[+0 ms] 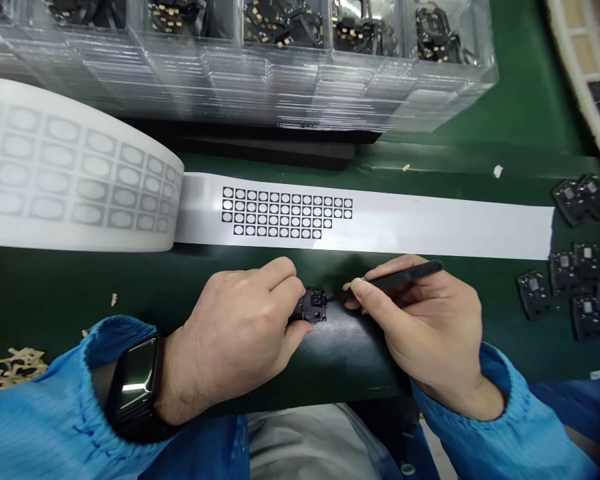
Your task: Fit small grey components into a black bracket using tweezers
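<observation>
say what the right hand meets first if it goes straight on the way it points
Most likely the small black component pinched in the left hand: the right hand and its black tweezers point at it, though depth hides whether the tip already touches.

At the far side of the green desk point(535, 100) stood a clear plastic box point(230, 67) with many compartments, and its upper compartments held small black parts with gold-coloured spots point(353, 30). In front of this box lay a wide white roll point(75, 167) with grey oval marks, and its white strip point(440, 223) ran to the right along the desk, carrying rows of round stickers point(285, 212) in black squares. On the right of the desk lay several small black square pieces point(577, 270), at the left edge lay some beige scraps point(10, 370), and in the top right corner a cream-coloured tray point(587, 40) with square holes was partly visible.
</observation>
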Demonstrator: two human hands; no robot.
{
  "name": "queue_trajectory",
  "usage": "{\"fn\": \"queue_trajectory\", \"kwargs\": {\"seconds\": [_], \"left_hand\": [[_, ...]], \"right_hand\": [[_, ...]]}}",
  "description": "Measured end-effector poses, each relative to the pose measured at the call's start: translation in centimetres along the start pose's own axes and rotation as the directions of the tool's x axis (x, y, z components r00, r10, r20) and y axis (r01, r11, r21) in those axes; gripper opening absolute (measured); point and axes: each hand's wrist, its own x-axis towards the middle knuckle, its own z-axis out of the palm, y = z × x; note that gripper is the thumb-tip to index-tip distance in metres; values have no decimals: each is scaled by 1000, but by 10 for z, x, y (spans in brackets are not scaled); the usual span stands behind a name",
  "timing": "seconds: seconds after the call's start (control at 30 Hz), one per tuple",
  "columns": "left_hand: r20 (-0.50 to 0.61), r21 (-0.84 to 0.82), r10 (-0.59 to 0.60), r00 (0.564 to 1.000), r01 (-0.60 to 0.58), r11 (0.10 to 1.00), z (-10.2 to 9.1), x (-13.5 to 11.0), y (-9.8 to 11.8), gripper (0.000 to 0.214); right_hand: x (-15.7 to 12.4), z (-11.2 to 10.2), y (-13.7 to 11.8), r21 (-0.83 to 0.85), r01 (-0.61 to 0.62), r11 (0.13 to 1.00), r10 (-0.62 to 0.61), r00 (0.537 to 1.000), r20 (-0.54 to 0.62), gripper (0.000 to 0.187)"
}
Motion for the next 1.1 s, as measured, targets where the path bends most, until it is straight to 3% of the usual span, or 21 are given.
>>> {"fn": "queue_trajectory", "kwargs": {"seconds": [1.1], "left_hand": [[-3,4,1,1000,-1,1000,0,0,0,11]], "right_hand": [[1,2,-3,-26,24,999,-24,1000,-8,10]]}}
